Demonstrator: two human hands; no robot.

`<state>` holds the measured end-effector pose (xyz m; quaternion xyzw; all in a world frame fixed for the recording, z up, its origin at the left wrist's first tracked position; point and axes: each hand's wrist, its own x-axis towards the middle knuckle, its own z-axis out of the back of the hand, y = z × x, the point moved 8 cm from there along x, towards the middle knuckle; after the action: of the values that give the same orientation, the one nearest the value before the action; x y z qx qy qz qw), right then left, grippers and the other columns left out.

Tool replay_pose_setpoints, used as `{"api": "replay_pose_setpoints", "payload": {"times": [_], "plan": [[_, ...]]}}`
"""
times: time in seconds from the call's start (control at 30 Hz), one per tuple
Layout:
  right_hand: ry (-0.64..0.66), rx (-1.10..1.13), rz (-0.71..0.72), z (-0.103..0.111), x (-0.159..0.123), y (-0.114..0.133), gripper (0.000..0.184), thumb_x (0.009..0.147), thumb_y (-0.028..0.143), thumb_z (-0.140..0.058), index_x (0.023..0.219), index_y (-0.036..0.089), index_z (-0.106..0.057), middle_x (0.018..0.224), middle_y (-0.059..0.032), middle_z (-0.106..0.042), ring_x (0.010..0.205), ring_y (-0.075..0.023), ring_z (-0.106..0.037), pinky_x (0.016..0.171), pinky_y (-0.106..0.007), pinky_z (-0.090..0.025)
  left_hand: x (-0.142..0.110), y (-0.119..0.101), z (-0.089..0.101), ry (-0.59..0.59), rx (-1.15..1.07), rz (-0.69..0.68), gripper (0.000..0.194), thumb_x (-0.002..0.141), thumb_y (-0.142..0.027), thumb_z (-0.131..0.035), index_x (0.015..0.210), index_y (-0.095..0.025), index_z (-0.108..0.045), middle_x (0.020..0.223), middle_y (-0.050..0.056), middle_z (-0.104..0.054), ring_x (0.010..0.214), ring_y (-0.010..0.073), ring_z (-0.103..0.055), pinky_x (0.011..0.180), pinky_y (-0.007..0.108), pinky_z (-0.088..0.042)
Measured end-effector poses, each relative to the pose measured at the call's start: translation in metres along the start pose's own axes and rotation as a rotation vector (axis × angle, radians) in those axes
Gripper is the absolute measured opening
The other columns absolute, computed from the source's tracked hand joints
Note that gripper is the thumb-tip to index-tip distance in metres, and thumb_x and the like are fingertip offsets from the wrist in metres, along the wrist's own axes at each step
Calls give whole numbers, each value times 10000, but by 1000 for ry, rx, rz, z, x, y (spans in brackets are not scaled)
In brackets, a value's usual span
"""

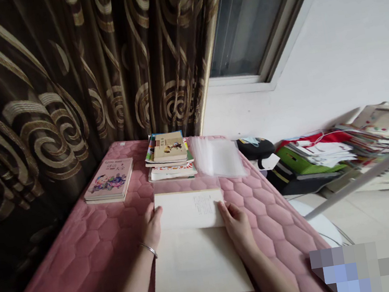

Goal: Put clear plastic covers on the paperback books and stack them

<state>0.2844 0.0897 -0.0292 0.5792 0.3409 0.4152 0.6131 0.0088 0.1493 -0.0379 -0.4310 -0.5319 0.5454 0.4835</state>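
2 grips (151, 225) (237, 222) hold 1 book (186, 213) (text visible).

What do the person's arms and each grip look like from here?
The left arm wears a slim silvery bracelet at the wrist; the right arm wears none. No sleeves show on either, and the left grip and right grip are ungloved.

At ten o'clock from the open, cream-white paper book (184, 210), the pale pink, rectangular paperback (109, 180) bears the large title 谜语大全 beneath smaller, unreadable print. At twelve o'clock, the beige, rectangular, illustrated paper book (170, 147) carries a vertical title, apparently 西游记; the open book's columned lines are too small to read.
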Motion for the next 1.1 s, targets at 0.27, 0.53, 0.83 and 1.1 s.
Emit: {"api": "replay_pose_setpoints", "payload": {"times": [0.27,0.53,0.83,1.1], "plan": [[-29,-33,43,1,1,0,509,736,666,-561,703,160,-597,643,-19,-570,607,-156,-455,516,-246,-342,0,-4,-5,62,19,-71,324,751,-513,-555,759,-189,-557,660,-29,-550,714,172,-550,644,251,-416],[29,36,3,-2,-5,8,452,763,624,-563,692,177,-557,652,-6,-571,625,-160,-470,538,-243,-356,0,-5,-4,42,119,-118,355,806,-521,-484,652,-204,-441,589,-67,-405,569,107,-404,556,228,-317],[-13,6,33,1,-1,2,446,762,611,-571,685,172,-572,645,-6,-559,612,-153,-454,535,-249,-356,-1,-4,0,2,41,-52,302,725,-508,-549,713,-207,-531,654,-36,-546,677,159,-517,628,249,-396],[25,75,-5,-1,-7,13,378,788,532,-578,682,170,-547,666,-6,-539,643,-152,-448,555,-244,-357,0,-3,-1,16,59,-53,373,727,-553,-567,771,-183,-575,712,-7,-601,748,191,-566,677,267,-422]]}}
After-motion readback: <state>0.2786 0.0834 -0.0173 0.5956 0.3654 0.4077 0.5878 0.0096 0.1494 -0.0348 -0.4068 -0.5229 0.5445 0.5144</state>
